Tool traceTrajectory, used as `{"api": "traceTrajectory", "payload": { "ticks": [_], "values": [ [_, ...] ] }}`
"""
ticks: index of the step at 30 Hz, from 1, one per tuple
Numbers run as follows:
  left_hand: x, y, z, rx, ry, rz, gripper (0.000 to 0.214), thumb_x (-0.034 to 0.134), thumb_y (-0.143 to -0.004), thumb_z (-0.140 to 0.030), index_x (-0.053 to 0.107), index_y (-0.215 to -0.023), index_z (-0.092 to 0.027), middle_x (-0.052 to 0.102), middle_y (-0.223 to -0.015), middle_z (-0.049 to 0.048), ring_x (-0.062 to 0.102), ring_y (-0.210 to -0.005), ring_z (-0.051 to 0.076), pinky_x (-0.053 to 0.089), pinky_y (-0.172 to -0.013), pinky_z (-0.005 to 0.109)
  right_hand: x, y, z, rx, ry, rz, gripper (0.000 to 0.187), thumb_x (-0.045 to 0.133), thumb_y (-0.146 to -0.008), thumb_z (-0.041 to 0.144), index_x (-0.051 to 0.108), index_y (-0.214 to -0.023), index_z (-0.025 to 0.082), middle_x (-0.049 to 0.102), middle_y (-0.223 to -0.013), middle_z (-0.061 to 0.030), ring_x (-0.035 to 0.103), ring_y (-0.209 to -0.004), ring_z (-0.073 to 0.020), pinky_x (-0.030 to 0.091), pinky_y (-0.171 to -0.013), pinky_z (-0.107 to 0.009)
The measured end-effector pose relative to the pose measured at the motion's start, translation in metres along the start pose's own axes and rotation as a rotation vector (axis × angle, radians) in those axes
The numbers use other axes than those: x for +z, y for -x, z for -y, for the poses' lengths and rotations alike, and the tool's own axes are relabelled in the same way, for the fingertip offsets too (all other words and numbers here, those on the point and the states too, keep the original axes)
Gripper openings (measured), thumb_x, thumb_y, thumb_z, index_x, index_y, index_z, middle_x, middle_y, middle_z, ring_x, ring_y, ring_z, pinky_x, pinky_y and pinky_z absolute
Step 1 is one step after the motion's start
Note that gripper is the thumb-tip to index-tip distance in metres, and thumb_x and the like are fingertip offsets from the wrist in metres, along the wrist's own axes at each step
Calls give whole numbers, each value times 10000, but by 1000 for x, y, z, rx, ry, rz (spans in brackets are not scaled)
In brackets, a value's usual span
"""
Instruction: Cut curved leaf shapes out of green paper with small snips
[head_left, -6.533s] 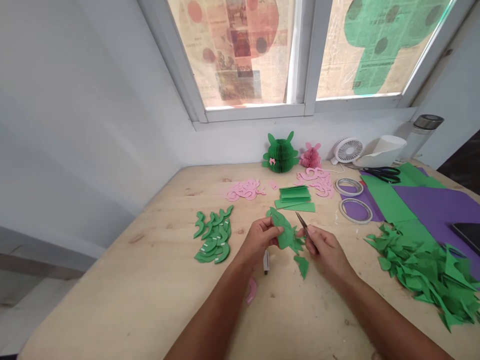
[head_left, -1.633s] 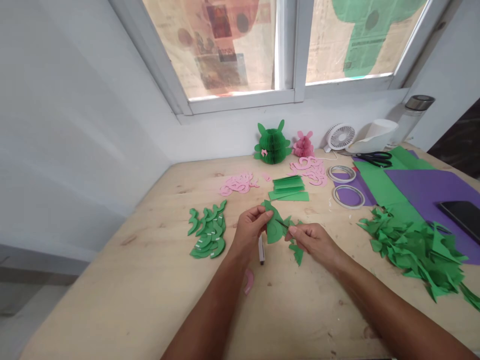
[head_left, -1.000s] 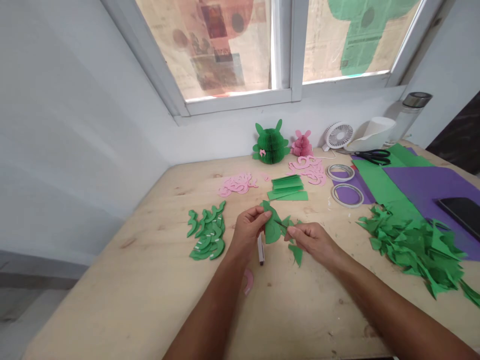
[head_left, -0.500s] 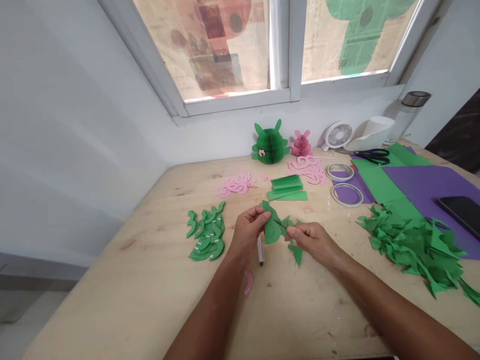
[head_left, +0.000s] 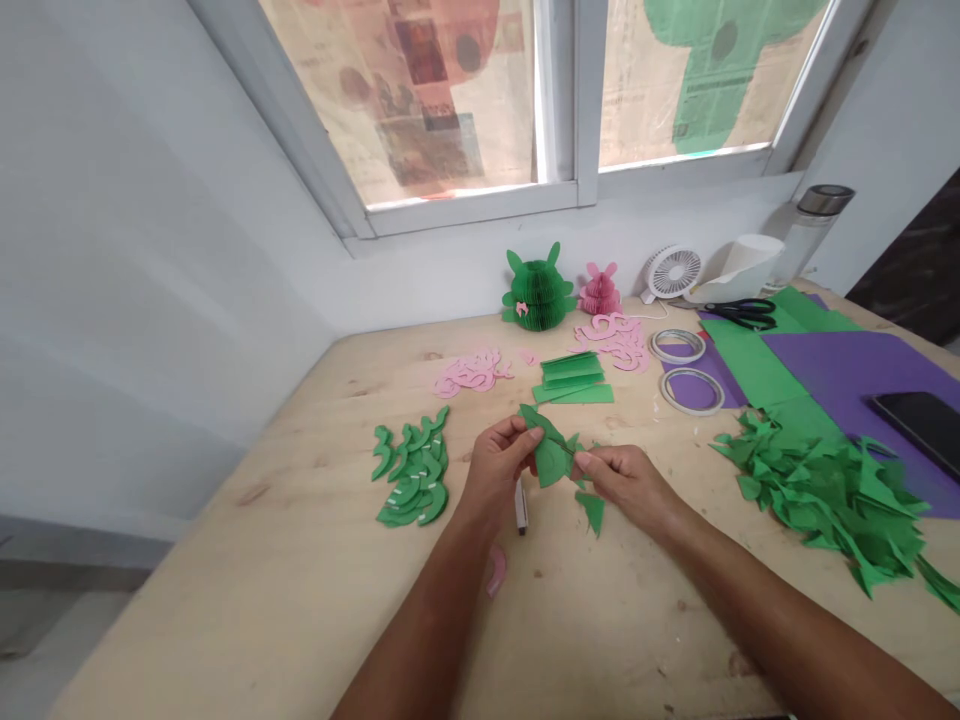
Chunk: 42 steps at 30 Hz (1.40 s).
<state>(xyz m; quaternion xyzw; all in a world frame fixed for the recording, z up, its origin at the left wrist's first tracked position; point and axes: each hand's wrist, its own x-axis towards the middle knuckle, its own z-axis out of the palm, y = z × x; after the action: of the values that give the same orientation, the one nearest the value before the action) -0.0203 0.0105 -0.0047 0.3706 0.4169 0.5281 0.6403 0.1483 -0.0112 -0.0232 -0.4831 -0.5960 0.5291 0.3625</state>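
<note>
My left hand [head_left: 504, 450] pinches a piece of green paper [head_left: 553, 462] between thumb and fingers, above the middle of the table. A curved outline shows on the paper. My right hand [head_left: 616, 474] is closed around small scissors [head_left: 567, 449]; only their thin dark blades show, at the paper's right edge, and the handles are hidden in my fingers. Below the right hand lies a green scrap [head_left: 591, 512], with more scraps partly behind the fingers. Under my left hand rests a narrow pale bar-shaped object [head_left: 521, 508]. A pink curved paper piece [head_left: 496, 570] lies beside my left forearm.
Cut green curved pieces [head_left: 416, 475] lie left, a heap of green scraps [head_left: 832, 500] right. Behind are pink cutouts [head_left: 472, 373], green strips [head_left: 574, 372], tape rolls [head_left: 691, 391], black scissors [head_left: 739, 312], honeycomb figures [head_left: 538, 297], a fan [head_left: 673, 272] and a phone [head_left: 919, 425].
The green paper has tilted in my left hand, its lower part swinging rightward toward the scissors. Both hands stay in nearly the same place. The view has shifted slightly.
</note>
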Motion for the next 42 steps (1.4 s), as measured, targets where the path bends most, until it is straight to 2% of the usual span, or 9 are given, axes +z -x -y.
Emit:
{"api": "traceTrajectory", "payload": {
  "ticks": [6, 12, 16, 20, 28, 33, 37, 42],
  "values": [
    [3, 3, -1, -6, 8, 3, 238, 737, -601, -266, 532, -637, -151, 562, -583, -20, 471, -463, 80, 391, -450, 210, 0, 1, 6, 40, -54, 12, 433, 480, -802, 532, 644, -691, 147, 434, -561, 11, 425, -540, -118, 424, -555, -244],
    [2, 2, -1, -11, 25, 0, 239, 733, -598, -266, 525, -627, -153, 554, -577, -23, 467, -465, 79, 398, -456, 213, -1, 2, 9, 21, 18, 13, 436, 454, -819, 516, 627, -676, 143, 344, -501, 40, 330, -472, -99, 288, -464, -224],
    [-4, 0, -1, 23, 31, 0, 185, 708, -617, -251, 557, -636, -144, 581, -622, 1, 505, -519, 97, 423, -500, 227, -2, 1, 10, 36, 13, 6, 415, 467, -809, 504, 626, -671, 146, 321, -506, 42, 328, -478, -101, 298, -477, -228],
    [-8, -1, -2, 37, 32, 5, 141, 686, -633, -228, 602, -706, -142, 599, -666, 20, 532, -571, 113, 442, -536, 238, -3, 2, 14, 57, 50, -11, 428, 453, -809, 518, 620, -666, 151, 250, -479, 61, 241, -439, -87, 242, -442, -223],
    [-7, 0, -5, -12, 53, -40, 172, 724, -574, -192, 575, -647, -147, 578, -616, -14, 502, -516, 83, 415, -501, 199, -5, 2, 16, 50, 72, -80, 439, 444, -816, 523, 621, -680, 145, 239, -462, 66, 219, -429, -82, 183, -418, -218],
    [-6, 2, -9, -115, -37, 7, 197, 744, -547, -212, 592, -647, -135, 580, -575, -17, 487, -458, 70, 361, -455, 181, -6, 1, 14, 25, 70, -64, 445, 442, -814, 524, 635, -684, 144, 256, -461, 64, 236, -429, -82, 189, -419, -213],
    [-4, 4, -9, -144, -82, 44, 191, 750, -537, -221, 601, -622, -136, 572, -552, -23, 482, -446, 65, 348, -456, 183, -6, 2, 15, -4, 52, -126, 441, 449, -814, 516, 648, -711, 136, 284, -462, 60, 238, -428, -82, 187, -415, -215],
    [-3, 4, -7, -153, -111, 81, 187, 739, -555, -234, 586, -608, -140, 558, -529, -30, 474, -437, 64, 334, -450, 184, -6, 2, 15, -36, 62, -102, 433, 448, -819, 505, 640, -689, 139, 291, -476, 57, 239, -439, -81, 187, -422, -216]
  ]
}}
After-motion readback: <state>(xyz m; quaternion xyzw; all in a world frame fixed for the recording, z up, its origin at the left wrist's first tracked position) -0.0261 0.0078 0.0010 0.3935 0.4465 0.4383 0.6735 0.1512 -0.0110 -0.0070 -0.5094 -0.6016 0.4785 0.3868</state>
